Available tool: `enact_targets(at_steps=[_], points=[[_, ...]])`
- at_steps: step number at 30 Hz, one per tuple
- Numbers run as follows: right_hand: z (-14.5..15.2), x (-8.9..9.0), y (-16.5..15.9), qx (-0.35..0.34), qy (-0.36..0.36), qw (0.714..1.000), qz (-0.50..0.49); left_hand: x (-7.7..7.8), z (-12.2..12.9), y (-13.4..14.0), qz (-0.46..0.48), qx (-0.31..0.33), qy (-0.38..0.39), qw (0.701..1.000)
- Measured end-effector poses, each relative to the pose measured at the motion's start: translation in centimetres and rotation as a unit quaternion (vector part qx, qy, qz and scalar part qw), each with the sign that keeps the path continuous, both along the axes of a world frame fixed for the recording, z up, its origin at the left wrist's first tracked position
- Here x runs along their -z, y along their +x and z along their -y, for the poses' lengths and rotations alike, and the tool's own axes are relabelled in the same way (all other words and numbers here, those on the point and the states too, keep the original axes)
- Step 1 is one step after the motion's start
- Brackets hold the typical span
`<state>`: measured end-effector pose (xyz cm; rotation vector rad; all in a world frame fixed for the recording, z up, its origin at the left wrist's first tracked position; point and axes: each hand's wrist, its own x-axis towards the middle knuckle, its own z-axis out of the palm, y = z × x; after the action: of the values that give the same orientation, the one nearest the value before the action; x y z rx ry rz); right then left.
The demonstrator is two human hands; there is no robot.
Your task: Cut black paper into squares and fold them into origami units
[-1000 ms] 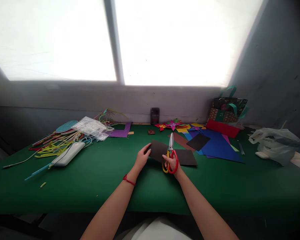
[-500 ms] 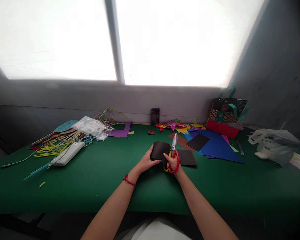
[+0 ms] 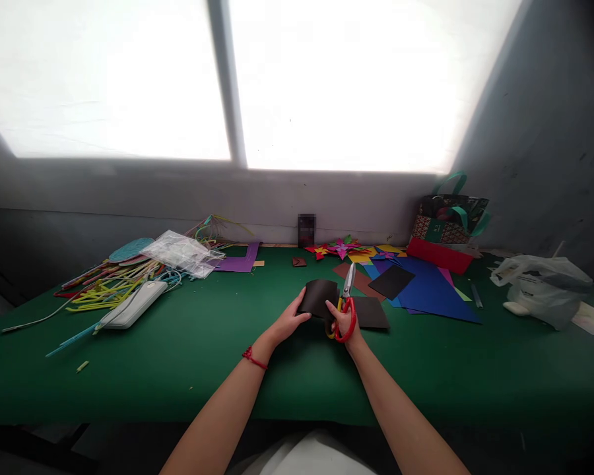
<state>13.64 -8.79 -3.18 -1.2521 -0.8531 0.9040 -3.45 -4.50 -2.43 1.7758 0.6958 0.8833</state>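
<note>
A dark brown-black sheet of paper [image 3: 319, 297] is bent into a curve above the table's middle. My left hand [image 3: 288, 320] is closed on its left edge, fingers partly hidden behind it. My right hand [image 3: 345, 322] grips scissors [image 3: 349, 280] with red and yellow handles, blades pointing up and away. The thumb side of that hand also presses the paper's right edge. Another dark square sheet [image 3: 372, 313] lies flat just right of the scissors. A further black sheet [image 3: 392, 282] rests on the coloured papers behind it.
Blue paper [image 3: 438, 290], a red folded piece [image 3: 439, 254] and folded paper flowers [image 3: 342, 248] lie at the back. A patterned bag [image 3: 443, 221] and white plastic bag [image 3: 547, 290] stand right. Coloured strips [image 3: 96, 297] and a white power strip [image 3: 136, 305] lie left on the green tabletop [image 3: 178, 369].
The paper's right edge has bent further down near my right hand. My left thumb has shifted left along the lower edge, and the scissors have tilted slightly to the right.
</note>
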Motion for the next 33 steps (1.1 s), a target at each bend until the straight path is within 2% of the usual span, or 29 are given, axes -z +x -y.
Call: enact_targets(at_steps=[7, 12, 16, 21, 24, 26, 30, 33], points=[[0.2, 0.0, 0.1, 0.006, -0.005, 1.000, 0.015, 0.3, -0.1, 0.1, -0.039, -0.034, 0.004, 0.999], [0.4, -0.3, 0.0, 0.007, -0.005, 1.000, 0.014, 1.1, -0.6, 0.5, -0.038, -0.045, -0.002, 0.998], [0.5, -0.5, -0.1, 0.010, -0.003, 1.000, 0.009, 1.6, -1.0, 0.8, -0.006, -0.072, -0.054, 0.996], [0.5, -0.5, -0.1, -0.002, -0.011, 1.000, 0.021, 1.1, -0.8, 0.9, 0.087, -0.075, -0.135, 0.984], [0.4, -0.4, 0.0, -0.004, -0.022, 1.000, 0.017, 0.6, -0.8, 1.0, 0.142, -0.076, -0.205, 0.966], [0.3, -0.3, -0.1, -0.006, -0.022, 1.000, 0.012, 0.4, -0.8, 1.0, 0.180, -0.107, -0.251, 0.945], [0.6, -0.5, -0.3, -0.001, -0.014, 0.999, 0.033, -0.3, -0.9, 0.7, 0.287, -0.196, -0.313, 0.884], [0.8, -0.7, -0.4, 0.000, -0.016, 0.999, 0.040, -0.9, -1.0, 0.1, 0.353, -0.216, -0.348, 0.841]])
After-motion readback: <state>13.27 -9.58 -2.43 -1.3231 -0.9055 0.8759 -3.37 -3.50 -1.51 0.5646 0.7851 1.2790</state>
